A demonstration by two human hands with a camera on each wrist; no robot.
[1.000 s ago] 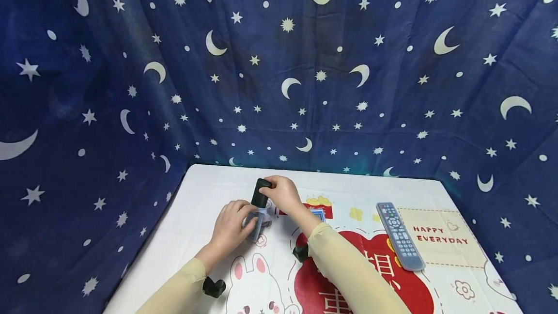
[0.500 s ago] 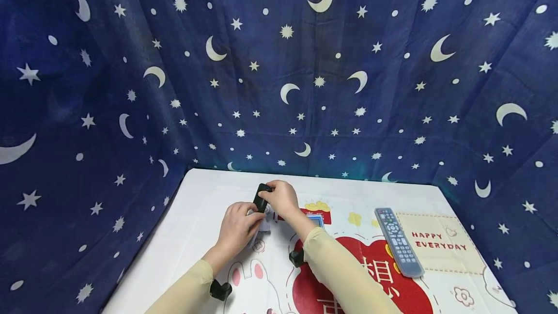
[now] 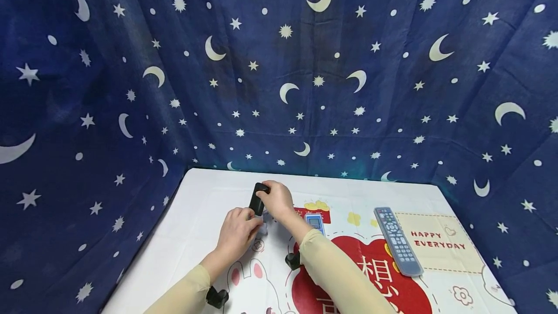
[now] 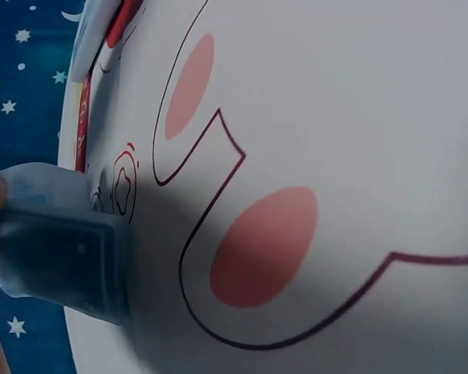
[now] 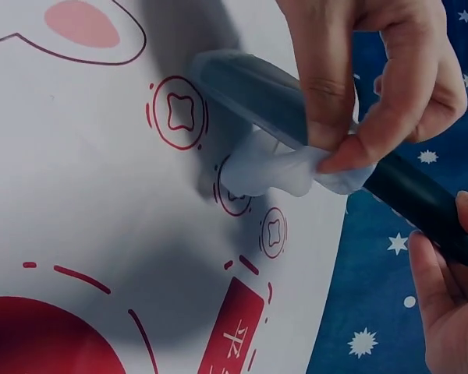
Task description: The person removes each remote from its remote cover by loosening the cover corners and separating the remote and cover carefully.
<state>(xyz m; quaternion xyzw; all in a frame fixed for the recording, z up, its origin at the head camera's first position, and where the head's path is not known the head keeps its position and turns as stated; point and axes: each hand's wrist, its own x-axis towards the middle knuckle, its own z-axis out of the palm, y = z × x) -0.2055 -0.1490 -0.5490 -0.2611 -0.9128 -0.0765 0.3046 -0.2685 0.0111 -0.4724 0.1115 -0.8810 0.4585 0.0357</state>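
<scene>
In the head view, a black remote control (image 3: 259, 199), its face turned out of sight, is held tilted above the table. My right hand (image 3: 277, 201) grips its far end, thumb on one side and fingers on the other. Nearer its middle, my left hand (image 3: 237, 230) pinches a soft translucent cover. The right wrist view shows this cover (image 5: 277, 167) bunched and loose under the left thumb and fingers (image 5: 339, 86). The remote's lower part lies inside the cover, and its covered end (image 4: 70, 261) stands out in the left wrist view.
A small blue-and-white device with a screen (image 3: 315, 223) lies just right of my right wrist. Further right is a grey remote control (image 3: 398, 241). The white printed tablecloth (image 3: 209, 188) reaches a starry blue curtain (image 3: 261, 86) behind and at the sides.
My right hand has shifted slightly left, uncovering more of the blue-and-white device. My left hand has tightened in close around the cover, hiding the remote's lower part. The view has tipped up slightly.
</scene>
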